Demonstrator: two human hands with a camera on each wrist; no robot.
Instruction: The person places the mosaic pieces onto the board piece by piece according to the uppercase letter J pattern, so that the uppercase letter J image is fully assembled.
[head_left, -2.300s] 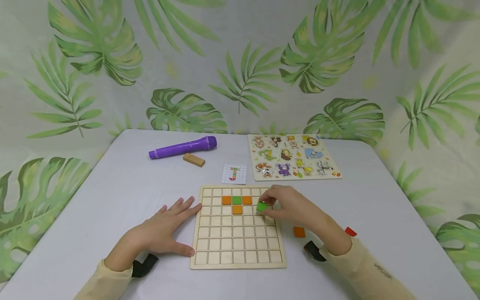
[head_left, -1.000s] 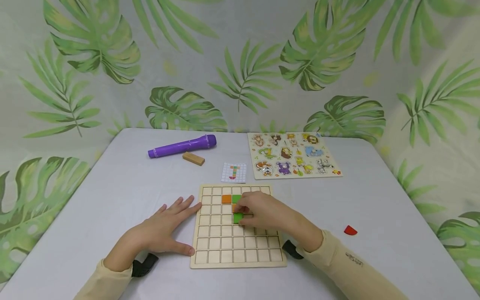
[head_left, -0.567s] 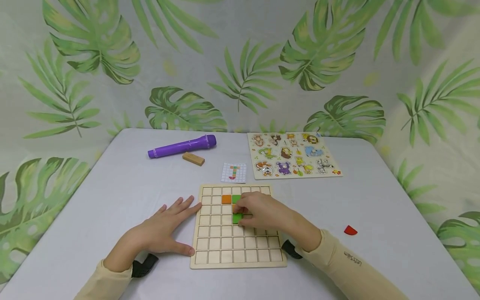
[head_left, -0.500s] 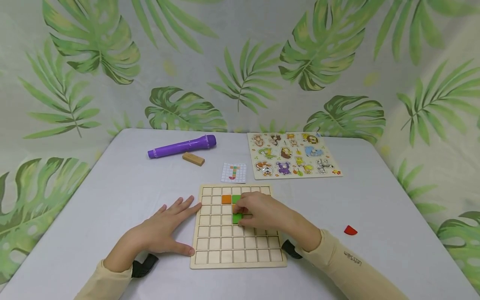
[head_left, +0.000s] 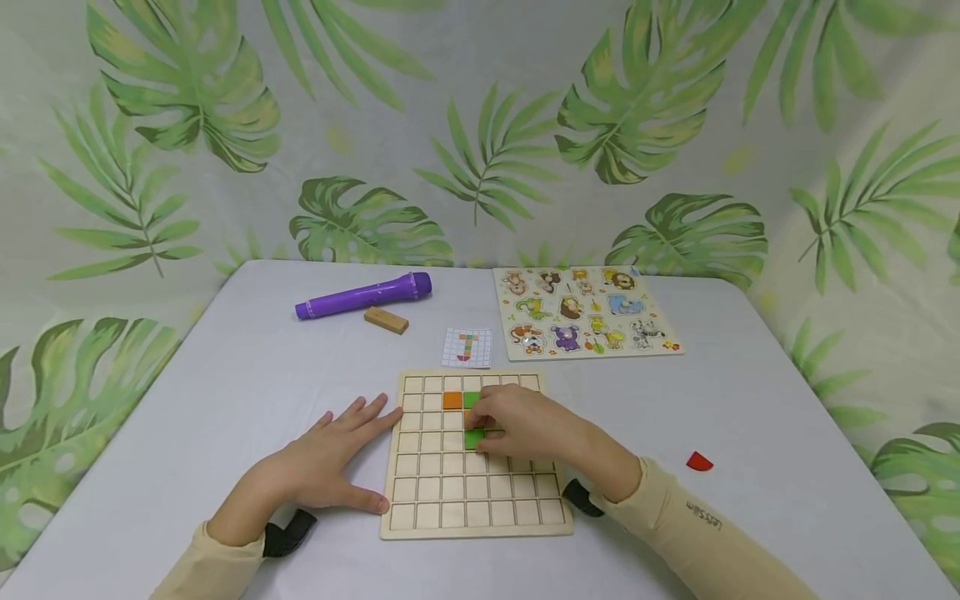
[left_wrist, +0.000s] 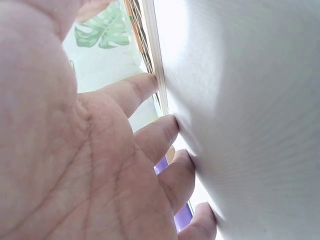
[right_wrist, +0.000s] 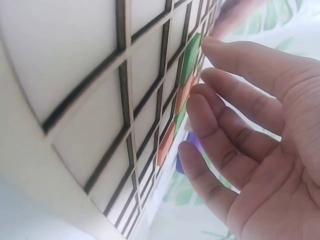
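A wooden grid board (head_left: pixel 435 527) lies on the table. My left hand (head_left: pixel 330 458) rests beside its left edge, fingers spread, with thumb and index fingertip at the edge. My right hand (head_left: pixel 525 421) is over the board, thumb and fingertips at a green square tile (head_left: pixel 472 439) in the cell below an orange tile (head_left: pixel 468 418). In the right wrist view, thumb and index tips span that green tile (right_wrist: pixel 191 59). Another green tile (head_left: pixel 471 400) and an orange tile (head_left: pixel 452 400) sit in the row above. The right hand covers a further orange tile (right_wrist: pixel 166 144) in the head view.
Behind the board lies a small pattern card (head_left: pixel 467 347). Further back are a purple toy microphone (head_left: pixel 363 296), a wooden block (head_left: pixel 386 320) and an animal puzzle board (head_left: pixel 585 312). A red quarter-round tile (head_left: pixel 700 462) lies to the right.
My right hand has carried the green tile leftward from the board's right side to the cell below the orange tile. The loose orange tile on the table is now hidden by the right arm.
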